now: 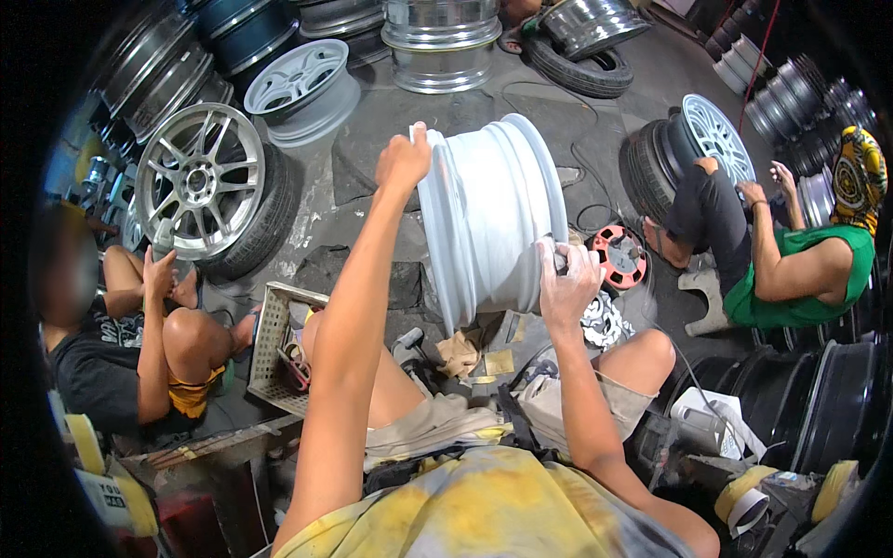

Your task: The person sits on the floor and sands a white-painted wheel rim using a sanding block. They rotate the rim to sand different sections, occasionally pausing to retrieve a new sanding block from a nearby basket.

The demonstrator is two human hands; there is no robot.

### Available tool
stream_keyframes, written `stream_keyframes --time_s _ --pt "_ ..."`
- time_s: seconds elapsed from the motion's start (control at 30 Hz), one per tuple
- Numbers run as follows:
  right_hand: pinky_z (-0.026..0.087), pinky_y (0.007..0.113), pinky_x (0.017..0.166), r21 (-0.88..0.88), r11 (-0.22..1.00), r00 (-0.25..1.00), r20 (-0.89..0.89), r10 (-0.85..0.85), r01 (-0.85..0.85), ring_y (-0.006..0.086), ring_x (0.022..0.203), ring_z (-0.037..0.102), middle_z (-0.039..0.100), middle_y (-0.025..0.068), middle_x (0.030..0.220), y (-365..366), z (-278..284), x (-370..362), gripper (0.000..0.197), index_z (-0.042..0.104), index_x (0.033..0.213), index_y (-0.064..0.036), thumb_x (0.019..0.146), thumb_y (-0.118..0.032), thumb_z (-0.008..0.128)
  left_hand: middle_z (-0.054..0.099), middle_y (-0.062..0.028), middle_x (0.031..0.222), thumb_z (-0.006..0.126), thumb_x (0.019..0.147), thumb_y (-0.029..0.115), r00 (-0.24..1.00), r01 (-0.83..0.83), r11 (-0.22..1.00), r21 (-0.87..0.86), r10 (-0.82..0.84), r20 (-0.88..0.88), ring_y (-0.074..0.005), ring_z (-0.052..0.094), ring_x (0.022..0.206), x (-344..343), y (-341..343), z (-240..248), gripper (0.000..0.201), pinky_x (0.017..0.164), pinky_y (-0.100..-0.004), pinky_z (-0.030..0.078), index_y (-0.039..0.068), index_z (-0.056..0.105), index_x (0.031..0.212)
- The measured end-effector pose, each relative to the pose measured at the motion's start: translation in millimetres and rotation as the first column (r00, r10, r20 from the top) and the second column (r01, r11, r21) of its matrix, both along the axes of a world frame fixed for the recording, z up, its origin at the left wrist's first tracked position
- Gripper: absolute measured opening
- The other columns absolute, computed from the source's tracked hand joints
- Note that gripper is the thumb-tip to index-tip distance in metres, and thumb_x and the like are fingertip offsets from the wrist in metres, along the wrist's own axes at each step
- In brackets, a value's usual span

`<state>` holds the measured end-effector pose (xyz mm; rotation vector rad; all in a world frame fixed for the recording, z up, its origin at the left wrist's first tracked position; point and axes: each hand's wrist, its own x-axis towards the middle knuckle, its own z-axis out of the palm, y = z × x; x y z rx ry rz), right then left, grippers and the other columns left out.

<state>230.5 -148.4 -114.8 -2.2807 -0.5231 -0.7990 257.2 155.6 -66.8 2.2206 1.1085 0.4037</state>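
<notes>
A pale grey-white wheel rim (493, 209) stands on edge in front of me, its barrel facing me. My left hand (405, 160) is closed over the upper part of its left flange, arm stretched out. At the lower right edge, my right hand (569, 286) has its fingers bent around the other flange. White dust coats those fingers. Whether a small piece of something lies under them I cannot make out. Below the rim, between my legs, are a crumpled brown paper piece (459, 354) and a flat tan sheet (499, 362).
A plastic crate (270, 358) stands by my left leg. An orange-red cord reel (619, 257) and cable lie right of the rim. Seated people work at both sides, one by a silver wheel (200, 181), one by another wheel (718, 139). Stacked rims (442, 46) line the back.
</notes>
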Motion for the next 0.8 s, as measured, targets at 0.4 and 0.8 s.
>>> stream_keyframes --time_s 0.4,0.8 --pt "0.036 0.041 0.076 0.004 0.996 0.996 -0.005 0.093 -0.093 0.0238 0.079 0.057 0.062 0.0018 0.076 34 27 43 0.021 0.065 0.078 -0.0093 0.082 -0.025 0.078 0.069 -0.025 0.117 0.044 0.102 0.031 0.997 -0.019 1.0 -0.018 0.018 -0.071 -0.0416 0.065 0.112 24 -5 -5 0.043 0.095 -0.0491 0.052 -0.002 0.071 0.11" --pt "0.036 0.043 0.078 -0.206 0.978 0.983 0.177 0.059 -0.022 0.0271 0.088 0.054 0.058 0.007 0.082 48 13 49 0.024 0.057 0.077 -0.01 0.086 -0.028 0.069 0.067 -0.0272 0.118 0.044 0.101 0.032 0.998 0.003 1.0 -0.018 -0.005 -0.068 -0.0431 0.064 0.114 20 -7 -3 0.045 0.098 -0.0496 0.05 -0.003 0.07 0.113"
